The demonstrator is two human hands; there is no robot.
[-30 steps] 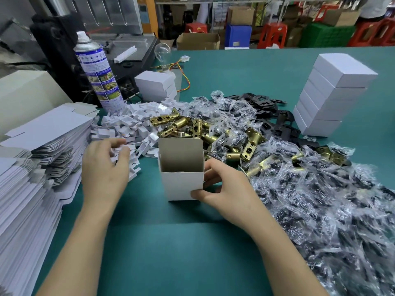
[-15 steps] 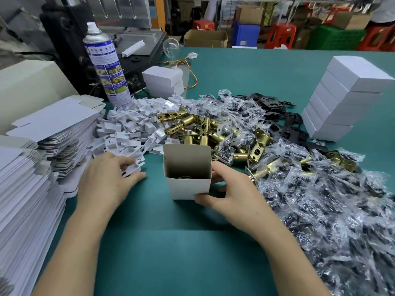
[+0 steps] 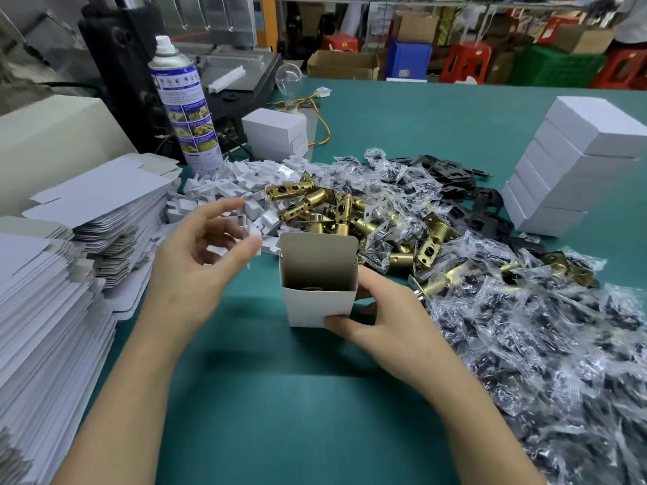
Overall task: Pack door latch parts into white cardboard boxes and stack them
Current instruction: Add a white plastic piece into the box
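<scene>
Both hands are over the green table (image 3: 280,414) as I watch. My right hand (image 3: 381,320) grips the open white box (image 3: 315,306) at its lower right corner, with the thumb on the front wall and the fingers behind the right side. My left hand (image 3: 199,264) is lifted just left of the box, not touching it. It pinches a small white plastic piece (image 3: 251,230) between thumb and fingers; the piece is blurred.

The box stands upright on the table, long axis vertical, mouth facing up, and its rear flap stands straight up. Something metallic lies inside at the bottom, but I cannot tell what.

Just behind the box is a heap of brass latches (image 3: 336,211), and left of them a pile of white plastic pieces (image 3: 245,180). Clear bags with dark parts (image 3: 525,337) cover the right side. Flat box blanks (image 3: 70,281) are stacked at the left, and closed white boxes (image 3: 574,162) are stacked far right.
</scene>
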